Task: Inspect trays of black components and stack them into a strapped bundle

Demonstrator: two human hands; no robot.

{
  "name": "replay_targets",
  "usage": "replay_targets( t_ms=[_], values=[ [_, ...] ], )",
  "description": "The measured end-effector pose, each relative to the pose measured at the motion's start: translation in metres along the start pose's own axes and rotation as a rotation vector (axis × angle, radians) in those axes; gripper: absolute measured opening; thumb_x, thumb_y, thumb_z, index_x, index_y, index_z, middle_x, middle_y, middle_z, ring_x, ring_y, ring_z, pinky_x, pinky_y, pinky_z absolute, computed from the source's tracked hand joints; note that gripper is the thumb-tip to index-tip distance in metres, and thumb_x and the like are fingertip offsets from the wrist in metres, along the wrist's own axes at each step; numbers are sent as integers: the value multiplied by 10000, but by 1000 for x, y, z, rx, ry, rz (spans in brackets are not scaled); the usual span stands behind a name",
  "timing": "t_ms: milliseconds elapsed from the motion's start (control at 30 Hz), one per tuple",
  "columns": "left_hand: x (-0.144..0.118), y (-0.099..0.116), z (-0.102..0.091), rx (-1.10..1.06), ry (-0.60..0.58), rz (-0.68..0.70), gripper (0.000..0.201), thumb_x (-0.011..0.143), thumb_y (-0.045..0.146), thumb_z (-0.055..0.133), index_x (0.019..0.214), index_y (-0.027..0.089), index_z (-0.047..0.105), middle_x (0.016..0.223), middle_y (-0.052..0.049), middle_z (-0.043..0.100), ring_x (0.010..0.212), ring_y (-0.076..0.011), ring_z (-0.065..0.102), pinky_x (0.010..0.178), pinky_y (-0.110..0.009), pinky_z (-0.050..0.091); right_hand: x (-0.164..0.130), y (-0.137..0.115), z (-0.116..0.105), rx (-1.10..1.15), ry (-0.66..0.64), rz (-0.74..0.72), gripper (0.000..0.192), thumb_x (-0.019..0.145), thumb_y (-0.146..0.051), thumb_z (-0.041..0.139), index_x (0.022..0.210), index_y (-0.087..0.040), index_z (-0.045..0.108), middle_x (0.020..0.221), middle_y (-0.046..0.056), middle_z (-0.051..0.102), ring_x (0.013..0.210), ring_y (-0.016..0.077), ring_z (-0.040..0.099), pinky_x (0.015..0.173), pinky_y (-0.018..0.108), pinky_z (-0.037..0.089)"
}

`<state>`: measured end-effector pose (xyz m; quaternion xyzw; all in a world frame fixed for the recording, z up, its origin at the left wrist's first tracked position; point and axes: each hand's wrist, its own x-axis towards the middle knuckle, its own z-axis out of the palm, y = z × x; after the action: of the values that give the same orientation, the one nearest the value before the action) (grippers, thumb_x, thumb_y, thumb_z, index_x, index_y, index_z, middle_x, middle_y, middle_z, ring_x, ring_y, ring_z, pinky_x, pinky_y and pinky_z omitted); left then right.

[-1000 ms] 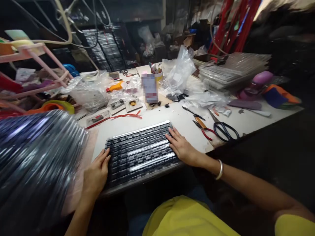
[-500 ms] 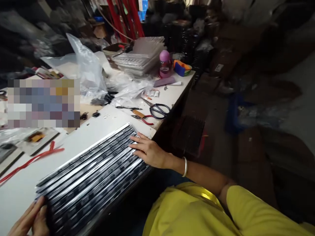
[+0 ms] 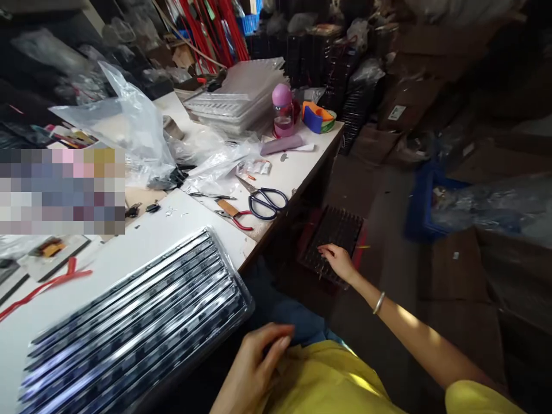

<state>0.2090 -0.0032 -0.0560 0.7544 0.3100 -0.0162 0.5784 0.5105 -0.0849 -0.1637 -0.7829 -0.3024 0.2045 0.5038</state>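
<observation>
A clear plastic tray (image 3: 129,328) with rows of shiny dark strips lies slanted on the white table, its near end jutting past the edge. Neither hand touches it. My left hand (image 3: 259,359) is in front of my body, right of the tray, fingers loosely bent with a gap to the thumb and nothing in them. Down to the right, my right hand (image 3: 338,261), a bangle on its wrist, reaches over a dark ridged tray (image 3: 334,233) low beside the table. Its fingers are stretched out and look unladen; whether they touch that tray is unclear.
Scissors (image 3: 267,202), red-handled pliers (image 3: 235,215) and a pink-capped bottle (image 3: 283,112) are on the table. Behind them are stacked clear trays (image 3: 241,95) and plastic bags (image 3: 133,126). A blue crate (image 3: 425,201) and cardboard boxes (image 3: 461,276) stand on the right.
Both hands have let go of the strip-filled tray. My right hand has swung right and down over the dark tray; my left has moved right, in front of my body.
</observation>
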Motion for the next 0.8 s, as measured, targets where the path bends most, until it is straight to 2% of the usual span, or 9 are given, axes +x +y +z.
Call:
replay_targets(
  t_ms=[67, 200, 300, 367, 500, 533, 667, 733, 800],
  values=[
    [43, -1, 28, -248, -109, -96, 452, 828, 541, 510, 1039, 185, 691, 975, -103, 708, 940, -255, 638, 856, -363, 487, 10, 33, -12, -33, -5, 103, 221, 890, -342, 560, 859, -136, 631, 844, 32, 652, 765, 146, 624, 745, 351, 519],
    [92, -13, 60, -428, -116, -148, 565, 767, 567, 579, 1088, 107, 648, 985, -142, 697, 879, -244, 638, 803, -354, 488, 22, 66, -32, -44, -8, 238, 227, 899, -352, 553, 907, -136, 622, 870, 27, 649, 763, 135, 620, 738, 338, 520],
    [87, -5, 60, -399, -56, -179, 601, 771, 588, 553, 1119, 105, 637, 1015, -155, 687, 907, -260, 636, 822, -378, 491, 29, 67, -40, -20, 0, 269, 233, 898, -357, 551, 901, -134, 619, 819, 17, 644, 706, 126, 614, 711, 327, 520],
    [60, 12, 47, -266, -34, -136, 533, 806, 555, 530, 1152, 165, 639, 1105, -135, 666, 1023, -270, 608, 904, -388, 469, 29, 54, -36, 19, -14, 250, 256, 886, -384, 545, 888, -140, 624, 785, 29, 650, 679, 137, 617, 689, 327, 520],
    [-31, 56, -5, 79, -76, -55, 337, 756, 449, 648, 1075, 352, 686, 1177, -27, 653, 1110, -259, 581, 955, -338, 462, 9, -7, -4, 163, -196, 132, 388, 822, -507, 531, 896, -146, 650, 752, 75, 672, 666, 190, 640, 628, 334, 517],
    [-53, 63, -23, 129, 10, -47, 306, 759, 446, 642, 1050, 367, 695, 1132, -15, 675, 1066, -251, 608, 928, -324, 484, 1, -28, 7, 203, -276, 93, 418, 813, -531, 529, 913, -145, 655, 755, 77, 677, 665, 192, 643, 615, 328, 516],
    [-106, 45, -112, 341, 930, -41, 394, 847, 490, 455, 1097, 266, 662, 1074, -37, 695, 1030, -254, 625, 962, -388, 462, -31, -112, 54, 373, -618, 14, 472, 836, -579, 492, 922, -144, 656, 717, 61, 671, 607, 162, 636, 539, 276, 499],
    [-113, 13, -160, 552, 1138, -183, 470, 820, 477, 450, 1136, 179, 629, 1153, -91, 658, 1100, -284, 584, 1011, -432, 404, -40, -146, 77, 464, -746, 73, 514, 815, -631, 492, 836, -138, 637, 648, 44, 648, 548, 150, 623, 483, 253, 480],
    [-112, -22, -196, 634, 1124, -408, 511, 793, 445, 422, 1124, 109, 618, 1219, -155, 613, 1156, -314, 544, 1029, -456, 371, -44, -170, 95, 532, -814, 152, 521, 767, -662, 534, 735, -144, 593, 571, 12, 605, 481, 140, 592, 429, 241, 464]
  ],
)
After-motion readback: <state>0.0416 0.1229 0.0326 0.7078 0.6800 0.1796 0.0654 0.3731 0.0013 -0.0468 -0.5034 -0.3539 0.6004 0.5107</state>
